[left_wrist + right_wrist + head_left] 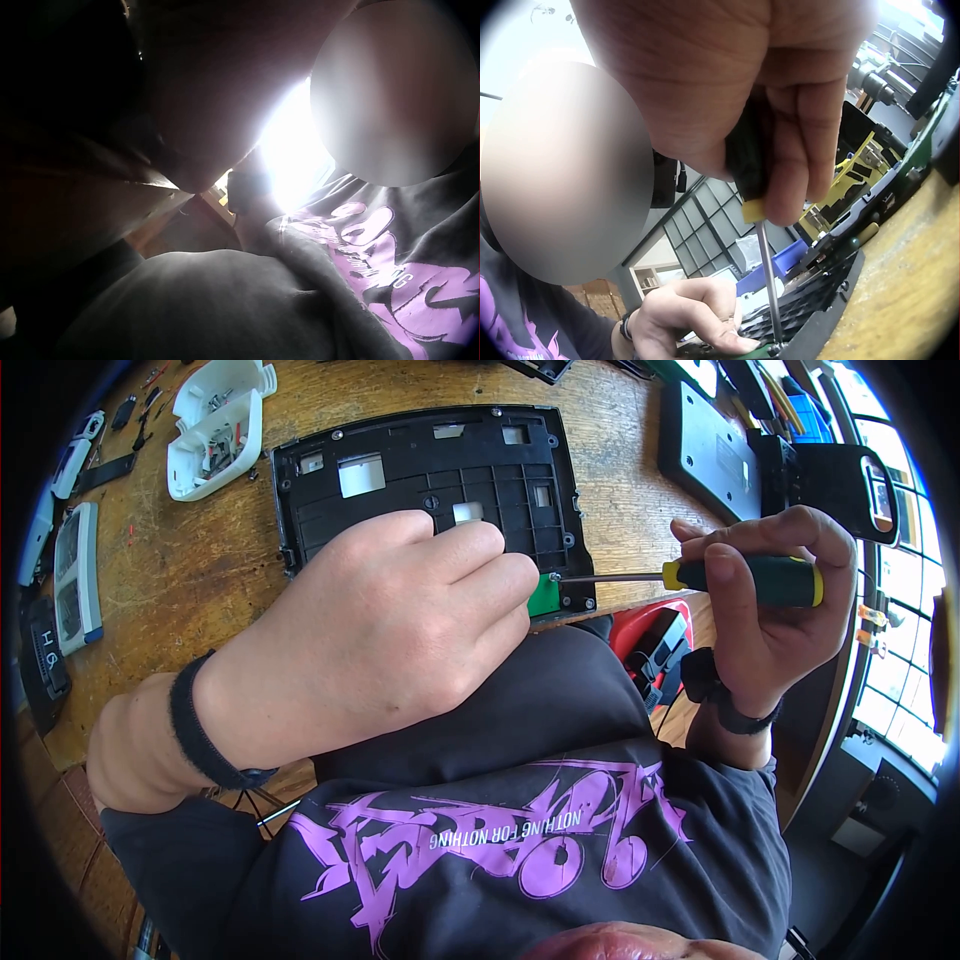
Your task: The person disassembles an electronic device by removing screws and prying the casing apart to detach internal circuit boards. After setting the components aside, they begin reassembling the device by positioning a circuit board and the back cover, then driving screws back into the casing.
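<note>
A black ribbed plastic panel (400, 470) lies on the bench, with a green circuit board (545, 596) at its near right corner. My left hand (390, 625) is over the panel with bent fingers; in the right wrist view one digit of that left hand (686, 315) presses on the board, and what its other fingertips touch is hidden. My right hand (790, 575) grips the green and yellow handle of a screwdriver (775, 580). In the right wrist view the screwdriver shaft (768, 285) meets a screw at the board's edge. The left wrist view is dark and shows neither hand's fingertips clearly.
A white container (215, 445) with small metal parts stands at the back left of the wooden bench (150, 575). Grey and white devices line the left edge. At the right are a grey device (705, 455) and a black stand. A red seat (650, 625) is below the bench edge.
</note>
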Demonstrator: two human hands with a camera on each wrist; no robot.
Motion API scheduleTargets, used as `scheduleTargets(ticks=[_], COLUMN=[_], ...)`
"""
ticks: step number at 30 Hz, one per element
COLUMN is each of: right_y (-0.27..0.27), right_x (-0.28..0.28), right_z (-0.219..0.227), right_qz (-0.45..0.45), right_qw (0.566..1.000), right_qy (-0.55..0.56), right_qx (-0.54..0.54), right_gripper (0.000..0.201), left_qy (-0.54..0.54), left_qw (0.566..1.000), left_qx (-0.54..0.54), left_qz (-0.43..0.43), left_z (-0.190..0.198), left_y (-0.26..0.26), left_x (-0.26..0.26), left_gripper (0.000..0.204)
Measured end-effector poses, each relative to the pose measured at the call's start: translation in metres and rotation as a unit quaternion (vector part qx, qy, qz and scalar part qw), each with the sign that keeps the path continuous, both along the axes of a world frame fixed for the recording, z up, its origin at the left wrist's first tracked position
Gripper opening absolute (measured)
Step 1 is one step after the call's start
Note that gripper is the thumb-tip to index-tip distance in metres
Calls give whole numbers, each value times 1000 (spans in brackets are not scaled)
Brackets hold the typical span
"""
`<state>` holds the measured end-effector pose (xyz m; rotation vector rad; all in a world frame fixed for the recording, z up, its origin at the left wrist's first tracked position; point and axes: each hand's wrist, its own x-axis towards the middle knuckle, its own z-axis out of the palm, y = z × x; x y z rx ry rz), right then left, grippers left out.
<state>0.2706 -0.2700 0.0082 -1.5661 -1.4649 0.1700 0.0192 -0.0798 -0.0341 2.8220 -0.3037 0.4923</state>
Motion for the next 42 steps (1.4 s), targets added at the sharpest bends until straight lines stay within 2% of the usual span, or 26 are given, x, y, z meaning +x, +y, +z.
scheduleTargets(ticks=[8, 11, 17, 19, 23, 26, 31, 42], right_y=[3, 6, 5, 4, 3, 5, 4, 4], right_x=[1, 3, 3, 5, 3, 2, 0, 3], right_z=[5, 7, 8, 9, 7, 5, 5, 3], right_qz=[23, 46, 22, 16, -2, 22, -20, -8], right_qw=[999, 997, 999, 999, 1000, 1000, 1000, 1000], right_qy=[-15, -55, -28, 14, -15, -6, -3, 4], right_qx=[-25, -33, -16, 43, 23, 16, 1, -7], right_gripper=[42, 42, 41, 41, 42, 42, 42, 43], left_qy=[-10, -12, -16, -19, -18, -13, -11, -5], left_qw=[1000, 1000, 1000, 1000, 1000, 1000, 1000, 1000], left_qx=[-2, -9, -4, 1, -14, -8, -4, 6], left_qz=[2, 6, -1, -3, 1, 1, 0, 0], left_z=[0, -2, -3, -4, -2, -2, -2, -2], left_y=[-1, -2, 0, 0, -1, 0, 0, 0], left_x=[1, 1, 1, 1, 0, 0, 0, 0], left_gripper=[53, 53, 54, 54, 53, 54, 54, 51])
